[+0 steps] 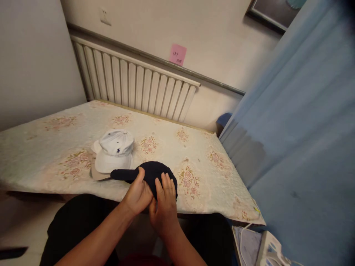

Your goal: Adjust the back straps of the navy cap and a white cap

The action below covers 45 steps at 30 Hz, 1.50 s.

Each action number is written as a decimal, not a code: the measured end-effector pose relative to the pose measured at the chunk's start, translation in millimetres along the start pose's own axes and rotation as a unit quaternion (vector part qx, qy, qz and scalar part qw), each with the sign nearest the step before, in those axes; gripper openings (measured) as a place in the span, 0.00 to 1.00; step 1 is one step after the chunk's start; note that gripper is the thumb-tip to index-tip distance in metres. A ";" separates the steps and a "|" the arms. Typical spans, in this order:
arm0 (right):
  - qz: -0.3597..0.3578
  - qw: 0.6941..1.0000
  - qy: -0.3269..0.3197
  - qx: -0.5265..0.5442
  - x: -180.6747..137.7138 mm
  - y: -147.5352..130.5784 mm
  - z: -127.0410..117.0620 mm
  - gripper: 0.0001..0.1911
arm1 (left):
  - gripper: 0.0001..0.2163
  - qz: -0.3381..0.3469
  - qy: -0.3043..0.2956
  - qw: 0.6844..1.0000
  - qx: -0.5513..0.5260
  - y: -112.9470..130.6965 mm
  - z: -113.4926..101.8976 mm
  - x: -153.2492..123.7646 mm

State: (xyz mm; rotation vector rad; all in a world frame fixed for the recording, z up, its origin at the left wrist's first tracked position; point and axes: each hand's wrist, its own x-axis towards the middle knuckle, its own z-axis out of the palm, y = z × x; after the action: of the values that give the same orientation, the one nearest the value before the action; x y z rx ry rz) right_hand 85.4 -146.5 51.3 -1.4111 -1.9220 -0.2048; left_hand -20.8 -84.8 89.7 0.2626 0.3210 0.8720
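A black baseball cap [155, 170] is held above the near edge of the bed, tilted on its side with its brim toward the left. My left hand [138, 195] is closed on it, thumb on the outside near the brim and the other fingers hidden. Flat against the right side of the crown lies my right hand [165, 207], its fingers stretched out and slightly apart. Just beyond the black brim sits a white baseball cap [116, 145] with a small dark logo. It rests on a beige cap [95, 173], mostly hidden beneath it.
A floral cover [163, 142] lies over the bed-like surface. Behind it, a white radiator [133, 83] runs along the wall. A blue curtain [299, 147] hangs at the right. Near its foot stands a white device [270, 249] with a cable.
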 end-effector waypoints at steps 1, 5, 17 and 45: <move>0.000 1.000 -0.006 -0.005 -1.1 1.5 1.6 0.35 | 0.28 0.001 -0.011 1.000 -0.010 0.1 -1.5 1.3; 0.019 1.000 -0.007 -0.019 -2.3 7.8 7.9 0.38 | 0.27 0.007 0.000 1.000 -0.014 -0.8 -2.3 4.5; -0.006 0.998 0.058 -0.023 -1.3 15.8 23.1 0.29 | 0.17 0.013 0.040 0.999 0.016 -3.7 5.3 0.1; 0.145 0.988 0.038 0.033 -7.9 57.6 9.1 0.24 | 0.19 0.000 0.036 0.999 -0.002 -2.5 -13.3 -0.7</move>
State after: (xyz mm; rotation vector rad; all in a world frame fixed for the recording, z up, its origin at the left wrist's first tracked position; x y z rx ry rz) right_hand 132.9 -125.6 23.5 -1.5930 -1.6237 -0.0548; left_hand -24.5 -85.6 76.6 0.2284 0.3869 0.8828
